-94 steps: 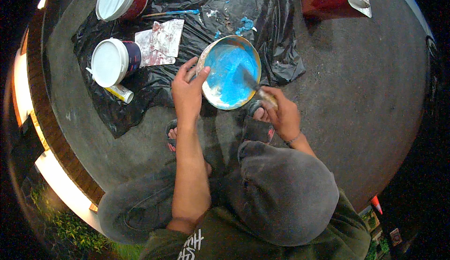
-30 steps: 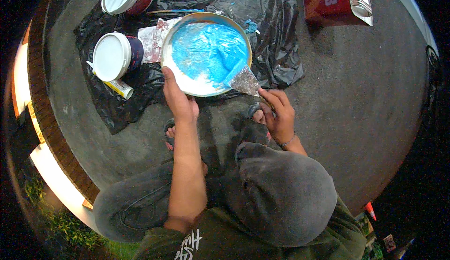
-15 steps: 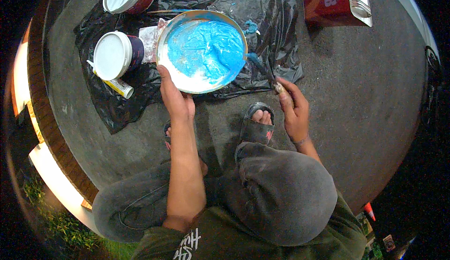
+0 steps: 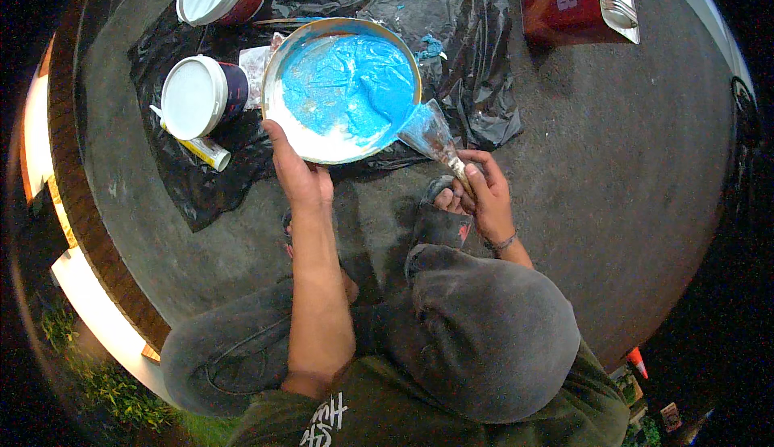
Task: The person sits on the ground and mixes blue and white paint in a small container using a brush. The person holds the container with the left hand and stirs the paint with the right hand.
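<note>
A round, shallow pan [image 4: 302, 142] with a tan rim is tilted toward me, gripped at its near left edge by my left hand [image 4: 302, 174]. Thick blue paste [image 4: 347, 84] coats most of the inside, while the near left part shows bare white. My right hand [image 4: 490, 197] is closed round the handle of a putty knife [image 4: 435, 134]. The wide blade, smeared with blue, meets the pan's right rim at its tip. Part of the handle is hidden inside my fingers.
Black plastic sheeting [image 4: 476, 84] covers the ground beneath the pan. To the left stand two white-lidded tubs [image 4: 193, 96], with a yellow-and-white tube [image 4: 208, 153] beside the nearer one. A red square can [image 4: 560, 8] sits at the far right. My sandalled foot [image 4: 443, 213] is close below the knife.
My right hand has moved left and slightly nearer to me. The putty knife has turned so its blade shows flat, at the rim. The pan has shifted a little left.
</note>
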The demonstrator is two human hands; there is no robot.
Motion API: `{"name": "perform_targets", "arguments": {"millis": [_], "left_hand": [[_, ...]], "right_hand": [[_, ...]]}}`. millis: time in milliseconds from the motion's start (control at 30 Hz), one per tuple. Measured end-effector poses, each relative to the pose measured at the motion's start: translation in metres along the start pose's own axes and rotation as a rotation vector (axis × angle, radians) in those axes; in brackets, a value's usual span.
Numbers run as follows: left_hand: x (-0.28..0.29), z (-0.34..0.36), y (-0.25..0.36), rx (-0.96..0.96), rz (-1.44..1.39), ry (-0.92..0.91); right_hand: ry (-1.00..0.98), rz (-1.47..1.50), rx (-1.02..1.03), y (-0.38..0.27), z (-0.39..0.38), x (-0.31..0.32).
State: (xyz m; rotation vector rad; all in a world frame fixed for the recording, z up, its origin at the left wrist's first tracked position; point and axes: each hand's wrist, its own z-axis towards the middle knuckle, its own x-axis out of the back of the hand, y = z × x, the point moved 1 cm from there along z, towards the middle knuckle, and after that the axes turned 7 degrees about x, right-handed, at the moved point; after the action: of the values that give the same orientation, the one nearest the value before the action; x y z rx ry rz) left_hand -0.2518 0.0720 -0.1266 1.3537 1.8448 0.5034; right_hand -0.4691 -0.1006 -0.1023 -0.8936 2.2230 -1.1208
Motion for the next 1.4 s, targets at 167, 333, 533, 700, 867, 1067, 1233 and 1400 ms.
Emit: {"name": "perform_targets", "arguments": {"millis": [167, 333, 533, 700, 867, 1067, 1233, 1400], "left_hand": [[-0.005, -0.003, 0.002, 0.032, -0.029, -0.009], [-0.004, 0.002, 0.008, 0.007, 0.017, -0.032], [-0.004, 0.000, 0.006, -0.048, 0.151, -0.029], [-0.008, -0.003, 0.010, -0.040, 0.228, -0.070], [-0.007, -0.003, 0.010, -0.028, 0.208, -0.081], [-0.004, -0.002, 0.010, 0.078, 0.141, -0.105], [-0.007, -0.004, 0.013, 0.102, 0.037, -0.120], [-0.007, -0.003, 0.012, 0.067, -0.009, -0.130]], "right_hand": [[0.109, -0.069, 0.040, -0.006, -0.002, 0.016], [0.177, -0.373, 0.432, -0.023, 0.000, 0.023], [-0.265, -0.894, 0.769, -0.092, 0.008, -0.019], [-0.433, -1.206, 0.782, -0.113, 0.017, -0.026], [-0.410, -1.397, 0.797, -0.132, 0.035, -0.018], [-0.221, -0.803, 0.696, -0.124, 0.048, -0.009], [-0.018, -0.281, 0.276, -0.084, 0.043, -0.008], [0.052, -0.050, 0.121, -0.034, 0.028, 0.004]]}}
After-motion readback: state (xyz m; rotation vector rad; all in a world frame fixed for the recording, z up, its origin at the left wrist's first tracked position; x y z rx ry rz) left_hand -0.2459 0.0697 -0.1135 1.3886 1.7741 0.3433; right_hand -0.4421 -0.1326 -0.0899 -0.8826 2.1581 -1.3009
